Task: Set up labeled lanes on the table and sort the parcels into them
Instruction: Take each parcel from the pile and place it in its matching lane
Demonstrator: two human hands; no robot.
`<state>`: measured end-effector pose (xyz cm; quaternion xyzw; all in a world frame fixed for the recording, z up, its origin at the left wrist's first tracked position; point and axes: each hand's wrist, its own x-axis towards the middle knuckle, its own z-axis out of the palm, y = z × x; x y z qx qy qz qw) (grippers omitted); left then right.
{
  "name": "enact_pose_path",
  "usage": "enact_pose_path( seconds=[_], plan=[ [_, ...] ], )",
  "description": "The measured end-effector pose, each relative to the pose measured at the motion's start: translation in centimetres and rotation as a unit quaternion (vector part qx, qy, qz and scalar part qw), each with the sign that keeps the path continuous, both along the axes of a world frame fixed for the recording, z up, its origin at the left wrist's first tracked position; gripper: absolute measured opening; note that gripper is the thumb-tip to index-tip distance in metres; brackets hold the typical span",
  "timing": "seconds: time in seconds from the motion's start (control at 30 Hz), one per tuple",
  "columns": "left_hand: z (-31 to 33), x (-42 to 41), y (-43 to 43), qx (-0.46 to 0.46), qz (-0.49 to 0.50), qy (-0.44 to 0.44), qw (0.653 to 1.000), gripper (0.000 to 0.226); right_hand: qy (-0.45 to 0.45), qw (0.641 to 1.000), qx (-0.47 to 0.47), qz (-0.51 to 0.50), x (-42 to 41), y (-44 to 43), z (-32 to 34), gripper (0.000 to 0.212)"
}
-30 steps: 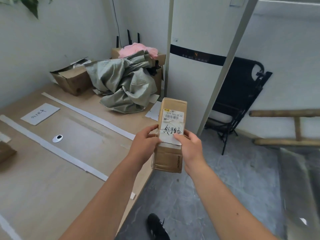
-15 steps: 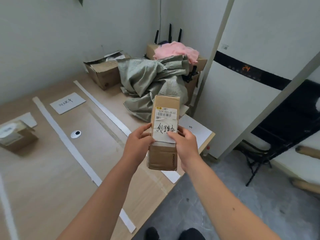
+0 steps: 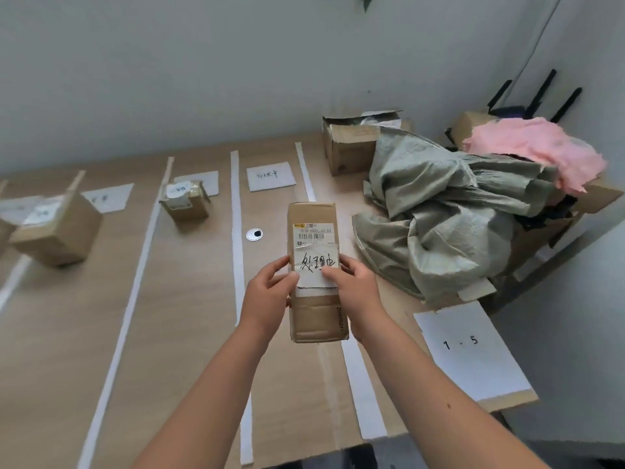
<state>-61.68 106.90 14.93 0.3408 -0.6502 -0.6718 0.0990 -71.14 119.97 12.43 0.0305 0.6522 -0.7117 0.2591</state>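
Note:
A long brown cardboard parcel point(image 3: 314, 319) with a barcode sticker and a handwritten white label is held above the wooden table point(image 3: 189, 333). My left hand point(image 3: 267, 296) grips its left side and my right hand point(image 3: 355, 292) grips its right side, thumbs on the label. White tape strips point(image 3: 236, 231) divide the table into lanes. A handwritten lane label point(image 3: 270, 176) lies at the far end of the lane beneath the parcel. A small parcel point(image 3: 184, 203) sits in the lane to the left, and a bigger parcel point(image 3: 55, 228) further left.
A crumpled grey-green sack point(image 3: 439, 218) fills the right part of the table, with pink material point(image 3: 537, 147) on a box behind it. An open carton point(image 3: 351, 143) stands at the back. A white sheet marked "1 - 5" point(image 3: 473, 350) lies at the right edge. A cable grommet point(image 3: 254, 234) is set in the table.
The view has swung left from the floor and cabinet onto the table. Both hands carried the parcel over the table, above the lane left of the sack.

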Motion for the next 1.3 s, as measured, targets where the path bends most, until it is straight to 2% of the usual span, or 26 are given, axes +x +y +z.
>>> enact_pose_path(
  seconds=[0.13, 0.27, 0.6, 0.73, 0.9, 1.03, 1.17, 1.3],
  plan=[
    [-1.5, -0.3, -0.3, 0.005, 0.054, -0.025, 0.998, 0.043, -0.009, 0.999, 0.022, 0.039, -1.5, -1.6, -1.7, 0.047],
    [-3.9, -0.6, -1.4, 0.025, 0.091, -0.055, 0.994, 0.047, -0.023, 0.996, 0.037, 0.071, -2.3, -2.9, -3.3, 0.034],
    [-9.8, -4.2, -6.1, 0.101, 0.102, -0.109, 0.984, 0.042, -0.064, 0.986, 0.127, 0.091, -5.2, -8.2, -8.7, 0.026],
    [-11.9, -6.3, -7.9, 0.104, 0.079, -0.134, 0.982, 0.041, -0.088, 0.980, 0.153, 0.090, -6.9, -10.9, -11.3, 0.017],
    [-14.8, -9.8, -11.3, 0.105, 0.047, -0.169, 0.979, 0.046, -0.115, 0.976, 0.166, 0.079, -9.9, -14.1, -14.1, 0.018],
    [-17.3, -14.0, -14.7, 0.106, 0.065, -0.161, 0.979, 0.046, -0.118, 0.977, 0.165, 0.071, -14.0, -17.5, -16.0, 0.019],
    [-19.4, -18.8, -18.7, 0.101, 0.068, -0.134, 0.983, 0.044, -0.074, 0.979, 0.164, 0.091, -19.3, -21.9, -17.5, 0.028],
    [-20.3, -24.6, -23.4, 0.075, 0.068, -0.122, 0.987, 0.046, -0.051, 0.985, 0.140, 0.085, -25.0, -26.2, -18.7, 0.014]
  ],
)
